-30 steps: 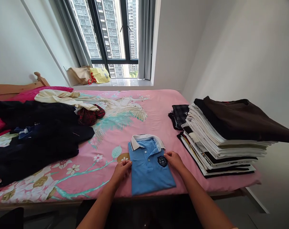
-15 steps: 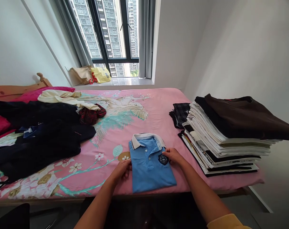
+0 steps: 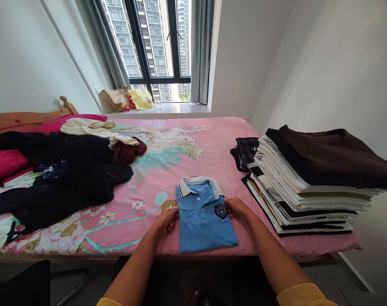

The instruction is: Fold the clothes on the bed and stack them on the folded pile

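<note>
A folded blue polo shirt lies face up near the bed's front edge. It has a white collar with a dark stripe, a buttoned placket and a dark crest on the chest. My left hand is closed at the shirt's left edge, the fingers curled against the side. At the opposite edge, beside the crest, my right hand pinches the fabric. Part of each hand's fingers is hidden at or under the shirt's sides.
A tall stack of folded clothes stands on the right, a brown garment on top. Folded dark plaid clothes sit behind it. Loose black clothes lie heaped on the left of the pink floral bedding. Bags rest on the windowsill.
My right hand has slid outward from over the chest near the crest to the shirt's right edge. My left hand stays at the left edge. The view has shifted slightly.
</note>
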Motion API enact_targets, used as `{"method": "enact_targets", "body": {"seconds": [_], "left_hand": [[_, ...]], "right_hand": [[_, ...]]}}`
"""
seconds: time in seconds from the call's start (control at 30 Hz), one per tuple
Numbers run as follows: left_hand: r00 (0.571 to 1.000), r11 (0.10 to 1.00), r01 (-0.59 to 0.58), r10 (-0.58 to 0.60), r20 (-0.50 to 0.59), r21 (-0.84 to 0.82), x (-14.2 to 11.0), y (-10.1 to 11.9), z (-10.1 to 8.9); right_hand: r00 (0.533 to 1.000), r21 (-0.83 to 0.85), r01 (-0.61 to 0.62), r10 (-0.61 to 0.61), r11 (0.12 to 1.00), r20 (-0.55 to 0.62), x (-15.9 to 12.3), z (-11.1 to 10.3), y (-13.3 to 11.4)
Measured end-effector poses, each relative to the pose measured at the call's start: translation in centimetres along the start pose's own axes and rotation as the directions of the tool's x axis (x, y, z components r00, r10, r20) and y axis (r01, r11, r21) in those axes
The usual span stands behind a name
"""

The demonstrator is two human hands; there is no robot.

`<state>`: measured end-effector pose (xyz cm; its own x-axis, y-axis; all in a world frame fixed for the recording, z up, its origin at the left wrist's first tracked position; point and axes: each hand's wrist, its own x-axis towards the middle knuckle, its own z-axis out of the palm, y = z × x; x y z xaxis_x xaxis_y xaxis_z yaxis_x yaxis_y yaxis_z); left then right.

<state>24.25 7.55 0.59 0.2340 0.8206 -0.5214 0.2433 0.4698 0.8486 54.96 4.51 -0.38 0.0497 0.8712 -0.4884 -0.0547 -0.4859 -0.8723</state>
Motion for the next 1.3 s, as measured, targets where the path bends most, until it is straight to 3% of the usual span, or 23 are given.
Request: {"method": "enact_targets", "body": {"seconds": [0.2, 0.5, 0.9, 1.07, 1.3], "left_hand": [[0.996, 0.999, 0.044, -0.044, -0.073, 0.008, 0.3, 0.2, 0.2], [0.997, 1.0, -0.016, 0.016, -0.08, 0.0, 0.5, -0.4, 0.3], [0.994, 0.993, -0.064, 0.055, 0.095, 0.102, -0.9, -0.1, -0.3], [0.988, 0.989, -0.08, 0.062, 0.141, 0.127, -2.1, -0.7, -0.2], [0.956, 0.977, -0.049, -0.014, 0.292, 0.208, -5.1, -1.9, 0.6]], "right_hand": [[0.999, 0.002, -0.041, 0.041, 0.999, -0.008, 1.0, 0.0, 0.4], [0.995, 0.068, 0.075, -0.07, 0.995, -0.075, 1.1, 0.1, 1.9], [0.998, 0.006, 0.046, -0.047, 0.999, 0.03, 0.7, -0.4, 1.5], [0.992, -0.058, 0.022, -0.015, 0.998, 0.122, -1.9, -0.7, 1.5], [0.984, -0.16, 0.048, -0.019, 0.986, 0.179, -4.9, -1.1, 3.5]]}}
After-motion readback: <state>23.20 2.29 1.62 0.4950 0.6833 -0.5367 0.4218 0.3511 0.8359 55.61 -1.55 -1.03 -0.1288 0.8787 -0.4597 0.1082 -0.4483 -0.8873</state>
